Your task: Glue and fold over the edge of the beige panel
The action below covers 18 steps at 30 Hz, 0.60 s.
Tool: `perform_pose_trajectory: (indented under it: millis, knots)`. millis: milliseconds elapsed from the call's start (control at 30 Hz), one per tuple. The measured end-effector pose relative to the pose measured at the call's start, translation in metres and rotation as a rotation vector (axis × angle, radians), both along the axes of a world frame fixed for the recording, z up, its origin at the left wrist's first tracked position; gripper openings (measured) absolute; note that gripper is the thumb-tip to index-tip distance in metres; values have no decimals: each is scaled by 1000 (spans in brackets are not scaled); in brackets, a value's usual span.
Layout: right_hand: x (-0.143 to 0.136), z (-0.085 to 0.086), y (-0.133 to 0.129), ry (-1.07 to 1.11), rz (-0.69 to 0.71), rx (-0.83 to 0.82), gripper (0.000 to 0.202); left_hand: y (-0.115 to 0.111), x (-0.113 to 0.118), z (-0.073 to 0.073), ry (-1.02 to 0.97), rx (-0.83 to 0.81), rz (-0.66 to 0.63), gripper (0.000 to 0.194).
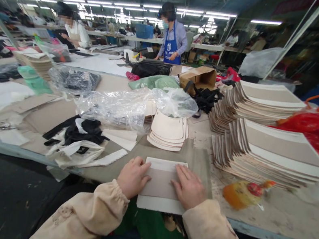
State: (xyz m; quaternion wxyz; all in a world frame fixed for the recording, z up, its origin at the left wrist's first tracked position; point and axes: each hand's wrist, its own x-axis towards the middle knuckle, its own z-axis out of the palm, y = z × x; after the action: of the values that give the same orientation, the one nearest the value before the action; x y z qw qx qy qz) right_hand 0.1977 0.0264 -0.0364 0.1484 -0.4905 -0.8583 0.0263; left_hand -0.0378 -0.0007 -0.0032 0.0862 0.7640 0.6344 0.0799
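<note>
Cluttered worktable, left hand curled, right hand spread, grips open on panel, side edges partly hidden

Here are two hands, one left hand and one right hand, on one board. I count two big stacks, one behind and one in front, one scissors, one cardboard box and two nearer co-workers; farther people are too blurred for counting.
</note>
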Motion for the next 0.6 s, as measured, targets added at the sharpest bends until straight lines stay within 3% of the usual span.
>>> perform_pose_trajectory:
  millis: [167,600]
  knots:
    - [-3,-7,-8,-60,17,-60,50,0,4,-4,75,-85,-31,41]
    - [0,-4,-11,16,-36,-130,52,2,7,-6,127,-90,-37,43]
